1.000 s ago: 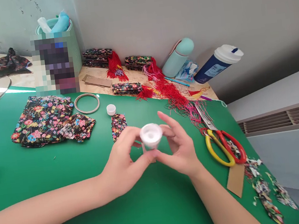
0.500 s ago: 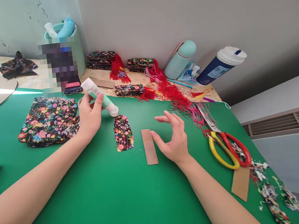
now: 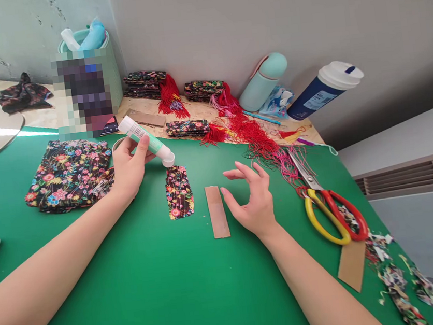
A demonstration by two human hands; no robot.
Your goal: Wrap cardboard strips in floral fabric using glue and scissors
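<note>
My left hand (image 3: pixel 128 164) is closed around a white and green glue stick (image 3: pixel 147 140), which tilts with its white end down. That end is at the top edge of a black floral fabric piece (image 3: pixel 179 193); I cannot tell if they touch. The fabric lies flat on the green mat (image 3: pixel 144 285). To its right rests a narrow brown cardboard strip (image 3: pixel 218 214). Just right of the strip my right hand (image 3: pixel 252 197) hovers with fingers apart and holds nothing. Beside my left wrist is a folded stack of floral fabric (image 3: pixel 71 174).
Scissors (image 3: pixel 333 211) with red and yellow handles lie at right over cardboard (image 3: pixel 353 264), near fabric scraps (image 3: pixel 397 288). Red cords (image 3: pixel 253 137) and floral bundles (image 3: pixel 187 128) sit behind. A flask (image 3: pixel 264 81) and a blue cup (image 3: pixel 323 90) stand at the back.
The glue stick's lower end has shifted slightly right and tilted a little flatter. My right thumb has drawn slightly away from the cardboard strip. The view has shifted a little.
</note>
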